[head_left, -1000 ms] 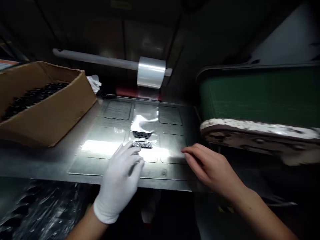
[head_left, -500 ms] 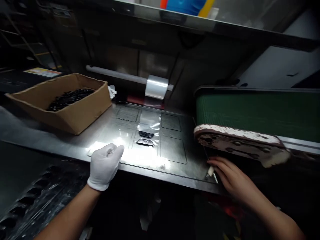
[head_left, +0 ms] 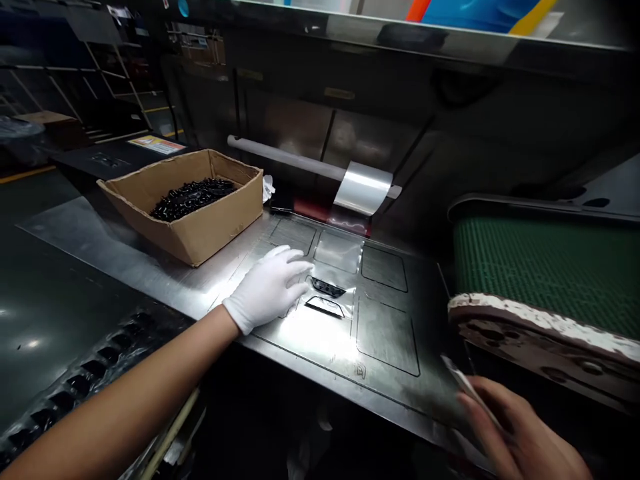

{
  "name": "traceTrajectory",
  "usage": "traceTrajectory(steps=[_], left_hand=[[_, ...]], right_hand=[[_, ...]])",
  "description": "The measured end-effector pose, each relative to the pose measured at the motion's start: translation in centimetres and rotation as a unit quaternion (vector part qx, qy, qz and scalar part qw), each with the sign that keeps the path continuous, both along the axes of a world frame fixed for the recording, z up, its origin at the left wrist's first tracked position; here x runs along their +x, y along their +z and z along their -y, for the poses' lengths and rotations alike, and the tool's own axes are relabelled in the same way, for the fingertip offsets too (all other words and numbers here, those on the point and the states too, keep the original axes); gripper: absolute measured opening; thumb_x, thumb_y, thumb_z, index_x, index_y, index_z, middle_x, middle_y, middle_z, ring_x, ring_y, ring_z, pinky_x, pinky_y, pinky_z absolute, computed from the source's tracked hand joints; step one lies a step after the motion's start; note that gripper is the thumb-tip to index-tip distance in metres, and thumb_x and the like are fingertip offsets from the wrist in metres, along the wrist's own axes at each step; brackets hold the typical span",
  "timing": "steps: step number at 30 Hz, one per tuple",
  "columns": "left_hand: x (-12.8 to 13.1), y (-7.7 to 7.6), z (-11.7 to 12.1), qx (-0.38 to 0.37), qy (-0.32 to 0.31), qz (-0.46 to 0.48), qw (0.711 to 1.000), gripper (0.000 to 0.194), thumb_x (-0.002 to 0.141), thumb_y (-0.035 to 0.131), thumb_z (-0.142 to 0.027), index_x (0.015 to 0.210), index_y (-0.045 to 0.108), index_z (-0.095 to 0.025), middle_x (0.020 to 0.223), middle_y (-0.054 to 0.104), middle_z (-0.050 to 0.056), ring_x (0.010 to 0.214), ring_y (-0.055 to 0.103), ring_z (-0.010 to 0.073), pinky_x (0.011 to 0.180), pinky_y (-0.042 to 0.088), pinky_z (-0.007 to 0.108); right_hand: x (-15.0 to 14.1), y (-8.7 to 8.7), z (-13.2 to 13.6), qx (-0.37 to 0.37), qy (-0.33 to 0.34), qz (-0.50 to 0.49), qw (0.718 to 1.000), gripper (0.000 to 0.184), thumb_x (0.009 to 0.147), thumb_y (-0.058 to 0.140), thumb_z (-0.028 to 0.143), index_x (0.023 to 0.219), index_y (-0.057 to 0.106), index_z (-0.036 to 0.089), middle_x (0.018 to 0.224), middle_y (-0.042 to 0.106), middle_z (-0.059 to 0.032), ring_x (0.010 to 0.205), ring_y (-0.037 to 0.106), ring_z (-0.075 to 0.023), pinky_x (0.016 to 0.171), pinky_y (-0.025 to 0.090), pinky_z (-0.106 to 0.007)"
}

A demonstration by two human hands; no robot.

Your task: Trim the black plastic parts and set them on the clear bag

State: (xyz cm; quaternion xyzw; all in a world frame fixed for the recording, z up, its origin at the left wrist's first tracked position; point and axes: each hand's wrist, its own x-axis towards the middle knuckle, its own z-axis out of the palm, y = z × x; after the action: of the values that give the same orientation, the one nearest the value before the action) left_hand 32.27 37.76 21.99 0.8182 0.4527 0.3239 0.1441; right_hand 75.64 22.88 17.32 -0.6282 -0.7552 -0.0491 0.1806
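Note:
My left hand [head_left: 273,285], in a white glove, has its fingers spread over the metal plate [head_left: 385,337], close to the dark parts. Two small dark trapezoid parts, one plain black [head_left: 327,287] and one with a shiny face [head_left: 325,307], lie one above the other on a strip of clear film [head_left: 339,250]. My bare right hand [head_left: 515,420] is closed around a slim pale utility knife [head_left: 473,390] at the lower right. The knife's tip points up and left, above the table's edge, and is somewhat blurred.
A cardboard box [head_left: 220,233] of small black parts stands at left. Behind the plate, a roll of clear film [head_left: 364,187] hangs on a white rod [head_left: 287,157]. A green conveyor belt [head_left: 545,267] borders the right side. A shelf edge [head_left: 320,23] crosses above.
My left hand has gone from a closed shape near the front edge to spread fingers beside the dark parts. My right hand has lifted the knife off the table. The view has shifted left.

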Motion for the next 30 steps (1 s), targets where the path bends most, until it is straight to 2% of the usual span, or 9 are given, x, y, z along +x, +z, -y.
traceTrajectory(steps=[1, 3, 6, 10, 14, 17, 21, 26, 30], left_hand=[[0.2, -0.4, -0.6, 0.007, -0.014, -0.04, 0.999, 0.022, 0.095, 0.068, -0.023, 0.114, 0.078, -0.023, 0.132, 0.07, 0.008, 0.132, 0.057, 0.0286, 0.117, 0.045, 0.045], [0.5, -1.2, -1.4, -0.003, -0.024, -0.085, 0.996, 0.013, 0.093, 0.068, -0.02, 0.098, 0.08, -0.024, 0.125, 0.072, 0.006, 0.126, 0.059, 0.0291, 0.112, 0.049, 0.045], [0.8, -1.8, -1.8, -0.016, -0.028, -0.099, 0.995, 0.013, 0.092, 0.067, -0.017, 0.094, 0.078, -0.023, 0.121, 0.072, 0.005, 0.118, 0.062, 0.0273, 0.109, 0.05, 0.045], [0.8, -1.9, -1.7, -0.015, -0.023, -0.102, 0.994, 0.012, 0.09, 0.068, -0.016, 0.097, 0.075, -0.022, 0.124, 0.071, 0.004, 0.12, 0.061, 0.0267, 0.109, 0.048, 0.044], [0.9, -2.0, -1.8, -0.016, -0.024, -0.107, 0.994, 0.009, 0.089, 0.07, -0.016, 0.095, 0.073, -0.022, 0.123, 0.071, 0.005, 0.12, 0.06, 0.0271, 0.109, 0.048, 0.043], [0.9, -2.0, -1.8, -0.017, -0.028, -0.107, 0.994, 0.008, 0.089, 0.07, -0.016, 0.094, 0.072, -0.022, 0.122, 0.071, 0.004, 0.119, 0.06, 0.0263, 0.108, 0.049, 0.043], [0.9, -2.0, -1.8, -0.02, -0.029, -0.093, 0.995, 0.012, 0.09, 0.068, -0.015, 0.098, 0.073, -0.022, 0.122, 0.071, 0.005, 0.119, 0.061, 0.0263, 0.108, 0.049, 0.044], [0.8, -2.3, -1.8, -0.022, -0.035, -0.091, 0.995, 0.015, 0.091, 0.066, -0.016, 0.099, 0.076, -0.022, 0.122, 0.072, 0.006, 0.119, 0.061, 0.0279, 0.109, 0.049, 0.047], [0.6, -2.1, -1.6, -0.006, -0.04, -0.085, 0.996, 0.014, 0.093, 0.067, -0.019, 0.1, 0.078, -0.022, 0.12, 0.072, 0.007, 0.117, 0.063, 0.0275, 0.107, 0.049, 0.046]], right_hand=[[-2.3, 1.2, -1.1, -0.012, 0.05, 0.007, 0.999, 0.033, 0.104, 0.051, 0.053, 0.127, 0.06, 0.031, 0.108, 0.08, -0.0057, 0.084, 0.08, -0.0246, 0.065, 0.063, -0.034], [-6.7, 3.4, -4.1, -0.02, 0.118, 0.016, 0.993, 0.031, 0.108, 0.049, 0.046, 0.131, 0.061, 0.03, 0.115, 0.08, -0.004, 0.096, 0.08, -0.0227, 0.078, 0.065, -0.033], [-12.2, 5.6, -9.3, -0.057, 0.17, 0.044, 0.983, 0.034, 0.111, 0.042, 0.036, 0.133, 0.064, 0.023, 0.118, 0.078, -0.006, 0.105, 0.076, -0.0232, 0.088, 0.062, -0.038], [-16.7, 6.2, -14.0, -0.152, 0.189, 0.115, 0.963, 0.037, 0.111, 0.042, 0.036, 0.136, 0.067, 0.028, 0.106, 0.076, -0.0032, 0.094, 0.073, -0.0236, 0.069, 0.053, -0.036], [-18.6, 6.1, -15.6, -0.182, 0.201, 0.153, 0.95, 0.035, 0.11, 0.045, 0.036, 0.138, 0.067, 0.037, 0.099, 0.072, 0.0005, 0.077, 0.068, -0.0192, 0.056, 0.034, -0.032], [-18.3, 6.2, -15.6, -0.184, 0.196, 0.164, 0.949, 0.036, 0.11, 0.046, 0.036, 0.141, 0.066, 0.038, 0.097, 0.071, 0.0007, 0.077, 0.067, -0.0186, 0.056, 0.03, -0.032], [-15.3, 5.9, -14.1, -0.167, 0.17, 0.189, 0.953, 0.038, 0.11, 0.046, 0.032, 0.141, 0.067, 0.035, 0.101, 0.072, -0.0011, 0.082, 0.07, -0.0189, 0.058, 0.036, -0.031], [-9.7, 4.7, -10.0, -0.102, 0.112, 0.2, 0.968, 0.036, 0.109, 0.048, 0.033, 0.139, 0.069, 0.034, 0.103, 0.072, -0.0009, 0.082, 0.071, -0.0183, 0.056, 0.042, -0.031], [-6.9, 3.2, -6.4, -0.066, 0.035, 0.158, 0.985, 0.036, 0.108, 0.05, 0.032, 0.138, 0.069, 0.035, 0.105, 0.073, -0.0009, 0.081, 0.07, -0.0187, 0.056, 0.046, -0.031]])
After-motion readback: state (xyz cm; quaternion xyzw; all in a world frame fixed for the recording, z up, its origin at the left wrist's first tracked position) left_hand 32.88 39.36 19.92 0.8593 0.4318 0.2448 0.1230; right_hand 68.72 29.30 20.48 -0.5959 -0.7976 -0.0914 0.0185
